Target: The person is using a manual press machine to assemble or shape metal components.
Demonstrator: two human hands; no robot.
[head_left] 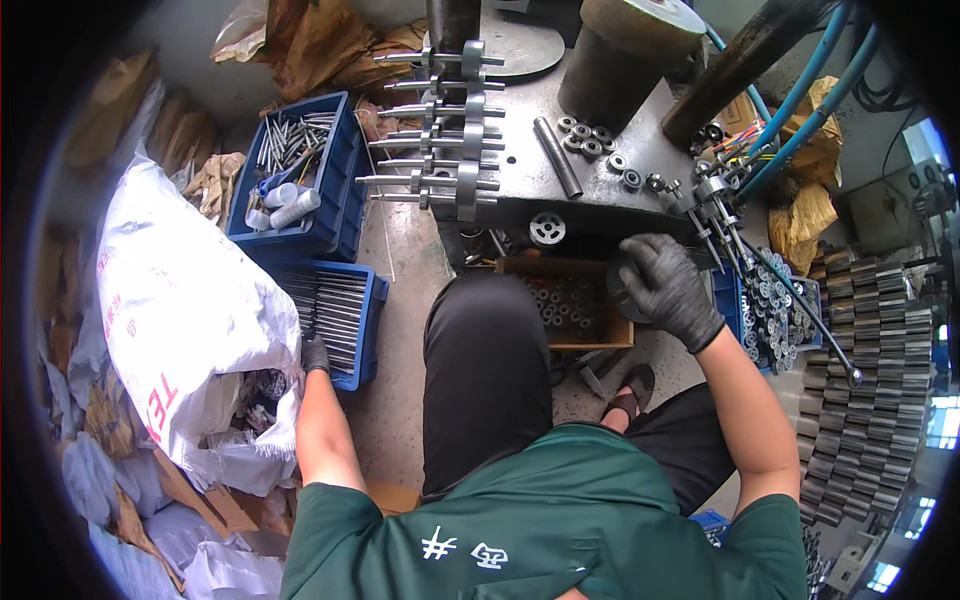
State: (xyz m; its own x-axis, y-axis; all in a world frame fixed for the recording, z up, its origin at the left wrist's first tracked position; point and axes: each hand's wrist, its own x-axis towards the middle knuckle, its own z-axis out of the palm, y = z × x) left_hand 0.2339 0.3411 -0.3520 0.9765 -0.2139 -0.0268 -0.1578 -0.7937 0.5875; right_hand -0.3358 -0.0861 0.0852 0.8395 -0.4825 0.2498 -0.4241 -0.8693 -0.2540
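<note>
My left hand, in a dark glove, reaches to the near-left edge of a blue bin filled with thin metal rods. Its fingers blend into the dark rods, so their grip is hidden. In front of the steel worktable's near edge is my right hand, also gloved, with the fingers curled. A dark round shape shows beside those fingers; whether they hold it is unclear. Below lies an open wooden drawer with small ring-shaped parts.
Shafts with round discs line the worktable's left edge. Bearings and a bar lie on top. A ball-ended lever juts out at right, near slotted discs and stacked metal cylinders. A white sack stands left.
</note>
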